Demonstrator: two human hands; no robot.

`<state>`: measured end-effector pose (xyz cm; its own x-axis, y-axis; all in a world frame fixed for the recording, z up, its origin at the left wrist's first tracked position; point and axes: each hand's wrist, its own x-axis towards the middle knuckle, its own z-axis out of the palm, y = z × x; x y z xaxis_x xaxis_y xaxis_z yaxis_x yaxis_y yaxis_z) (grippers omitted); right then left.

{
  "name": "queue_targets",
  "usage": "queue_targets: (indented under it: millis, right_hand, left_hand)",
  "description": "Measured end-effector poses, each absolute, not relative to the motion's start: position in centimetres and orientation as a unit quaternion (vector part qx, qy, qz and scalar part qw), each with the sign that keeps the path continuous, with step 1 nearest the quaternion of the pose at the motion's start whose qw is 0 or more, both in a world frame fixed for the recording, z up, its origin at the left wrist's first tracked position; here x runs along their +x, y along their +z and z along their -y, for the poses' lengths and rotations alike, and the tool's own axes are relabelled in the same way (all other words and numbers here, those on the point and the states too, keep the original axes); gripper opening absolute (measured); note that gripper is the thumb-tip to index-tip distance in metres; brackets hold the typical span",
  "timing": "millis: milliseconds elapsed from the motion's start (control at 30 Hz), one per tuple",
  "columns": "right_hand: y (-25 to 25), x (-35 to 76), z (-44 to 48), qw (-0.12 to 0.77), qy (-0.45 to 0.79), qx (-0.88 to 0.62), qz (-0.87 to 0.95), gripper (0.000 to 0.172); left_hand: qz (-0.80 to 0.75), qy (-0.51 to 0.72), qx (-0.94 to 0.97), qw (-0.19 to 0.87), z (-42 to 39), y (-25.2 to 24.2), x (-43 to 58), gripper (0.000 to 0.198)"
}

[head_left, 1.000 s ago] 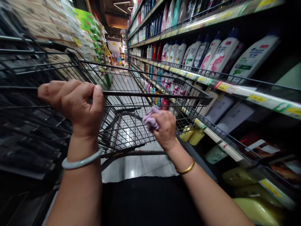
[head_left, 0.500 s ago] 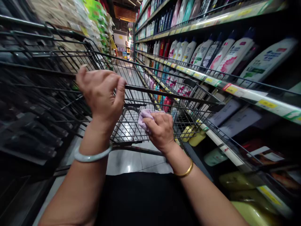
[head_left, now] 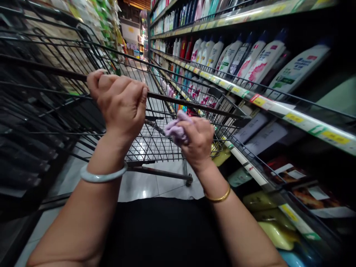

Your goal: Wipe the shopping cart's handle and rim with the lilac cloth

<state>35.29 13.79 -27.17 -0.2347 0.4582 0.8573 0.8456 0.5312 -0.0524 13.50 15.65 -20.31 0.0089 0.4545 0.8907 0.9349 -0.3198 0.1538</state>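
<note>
My left hand is wrapped round the top rear bar of a black wire shopping cart, with a pale bangle on that wrist. My right hand is closed round a crumpled lilac cloth, pressing it against the cart's back wire panel just below the bar. A gold bangle circles the right wrist. The cart basket has nothing in it; the shiny tiled floor shows through its mesh.
On the right stand store shelves with white shampoo bottles above and yellow-green packs low down. Dark wire racks fill the left. The aisle runs ahead between packaged goods and bottles.
My left hand slid rightward along the cart's bar and regripped it. My right hand with the cloth moved slightly over the rear panel. The view swung a little.
</note>
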Motion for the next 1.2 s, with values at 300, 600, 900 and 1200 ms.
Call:
queue_targets:
  millis: [300, 600, 900, 1200]
  right_hand:
    - [-28.7, 34.4, -13.5, 0.395, -0.246, -0.425, 0.776, 0.018]
    - [-28.3, 35.5, -13.9, 0.435, -0.269, -0.439, 0.738, 0.018]
    - [-27.4, 35.8, -13.2, 0.442, -0.312, -0.425, 0.725, 0.019]
    - [-28.4, 33.4, -12.9, 0.398, -0.309, -0.38, 0.776, 0.022]
  left_hand:
    - [0.499, -0.484, -0.665, 0.274, -16.1, -20.9, 12.9, 0.04]
    - [0.477, -0.517, -0.667, 0.247, -16.9, -20.7, 12.0, 0.038]
    - [0.5, -0.507, -0.661, 0.239, -17.1, -20.8, 10.7, 0.04]
    - [0.456, -0.46, -0.733, 0.21, -16.4, -21.1, 14.4, 0.036]
